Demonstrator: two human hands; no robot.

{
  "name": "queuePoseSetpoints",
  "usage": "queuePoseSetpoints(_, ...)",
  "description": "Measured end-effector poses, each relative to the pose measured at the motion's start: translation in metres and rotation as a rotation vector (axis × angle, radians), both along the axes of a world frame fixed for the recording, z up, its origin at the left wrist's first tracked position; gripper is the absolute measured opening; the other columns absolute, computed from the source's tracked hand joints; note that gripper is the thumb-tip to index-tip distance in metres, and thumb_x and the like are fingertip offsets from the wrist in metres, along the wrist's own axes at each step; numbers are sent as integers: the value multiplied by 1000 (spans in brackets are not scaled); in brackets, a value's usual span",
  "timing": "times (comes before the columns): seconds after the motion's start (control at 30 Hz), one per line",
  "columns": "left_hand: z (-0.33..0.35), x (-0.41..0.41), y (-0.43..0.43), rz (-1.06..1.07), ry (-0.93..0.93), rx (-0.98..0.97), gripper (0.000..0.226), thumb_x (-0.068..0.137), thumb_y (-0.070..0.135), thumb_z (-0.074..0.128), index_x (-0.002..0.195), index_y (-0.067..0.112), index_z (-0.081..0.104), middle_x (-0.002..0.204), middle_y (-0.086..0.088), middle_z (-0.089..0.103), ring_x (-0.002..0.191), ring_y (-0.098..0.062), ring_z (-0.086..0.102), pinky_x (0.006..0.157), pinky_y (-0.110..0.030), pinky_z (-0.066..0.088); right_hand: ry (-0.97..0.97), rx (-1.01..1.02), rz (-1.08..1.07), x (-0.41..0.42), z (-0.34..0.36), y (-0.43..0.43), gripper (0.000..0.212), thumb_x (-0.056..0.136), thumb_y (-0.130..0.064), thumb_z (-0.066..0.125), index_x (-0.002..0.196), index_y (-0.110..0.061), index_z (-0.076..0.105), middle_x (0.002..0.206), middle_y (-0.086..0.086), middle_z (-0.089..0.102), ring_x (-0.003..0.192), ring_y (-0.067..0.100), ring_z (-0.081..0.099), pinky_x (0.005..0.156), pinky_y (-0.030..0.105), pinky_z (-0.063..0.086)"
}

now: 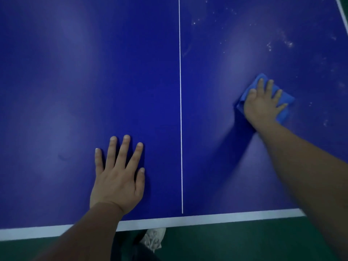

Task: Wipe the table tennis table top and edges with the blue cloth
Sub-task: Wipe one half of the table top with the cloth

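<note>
The dark blue table tennis table top (75, 91) fills the view, split by a thin white centre line (180, 110). My right hand (263, 104) presses flat, fingers spread, on a folded blue cloth (286, 98) on the right half. My left hand (118, 176) rests flat on the left half near the front edge, fingers straight and spread. White dusty specks (278, 44) lie on the table beyond the cloth, toward the far right.
A white border stripe (207, 220) runs along the table's near edge. Below it lies green floor (235, 242), with a pale shoe (153, 240) and a dark trouser leg. Another white edge line (341, 12) shows at the top right.
</note>
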State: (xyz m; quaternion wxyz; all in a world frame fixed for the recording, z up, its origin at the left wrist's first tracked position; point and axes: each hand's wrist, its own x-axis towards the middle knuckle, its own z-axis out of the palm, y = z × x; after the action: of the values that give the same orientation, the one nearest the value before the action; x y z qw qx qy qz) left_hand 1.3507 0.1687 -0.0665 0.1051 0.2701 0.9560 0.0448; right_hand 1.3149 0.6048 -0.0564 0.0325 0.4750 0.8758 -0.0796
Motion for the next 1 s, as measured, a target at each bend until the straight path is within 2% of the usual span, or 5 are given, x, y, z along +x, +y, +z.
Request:
queuePoseSetpoints(0.27, -1, 0, 1, 17, 16, -4, 65, 97, 46, 23, 158, 23, 25, 165, -9, 20, 154, -34, 7, 121, -62, 6, -37, -9, 942, 17, -10, -185, 61, 100, -51, 11, 159, -36, 18, 168, -6, 13, 155, 30, 7, 120, 58, -3)
queuePoseSetpoints(0.4, -4, 0, -1, 20, 26, 19, 65, 97, 47, 24, 158, 24, 23, 165, -9, 19, 154, -34, 7, 121, -61, 5, -98, 147, 554, 42, -6, -62, 56, 106, -44, 23, 160, -31, 15, 169, -2, 10, 154, 32, 10, 120, 59, 15)
queuePoseSetpoints(0.57, 3, -2, 0, 32, -2, 12, 66, 97, 48, 23, 158, 26, 22, 166, -7, 18, 154, -32, 5, 121, -61, 5, 27, -21, -131, 56, 2, -26, 60, 103, -50, 22, 161, -34, 14, 169, -3, 7, 154, 34, 4, 118, 67, 4)
queuePoseSetpoints(0.83, 22, -20, 11, 61, -54, 118, 65, 89, 44, 36, 147, 20, 48, 156, -12, 39, 145, -36, 30, 119, -63, 16, -81, 1, 783, -5, 0, -120, 65, 97, -60, 14, 157, -38, 26, 167, -6, 21, 151, 32, 22, 114, 56, 24)
queuePoseSetpoints(1.0, 19, -100, 64, 89, 8, 205, 62, 93, 39, 35, 151, 17, 39, 162, -8, 29, 151, -28, 20, 123, -56, 7, -84, 20, 303, -12, 1, -9, 62, 100, -56, 16, 159, -38, 13, 169, -7, 6, 154, 33, 6, 119, 58, 14)
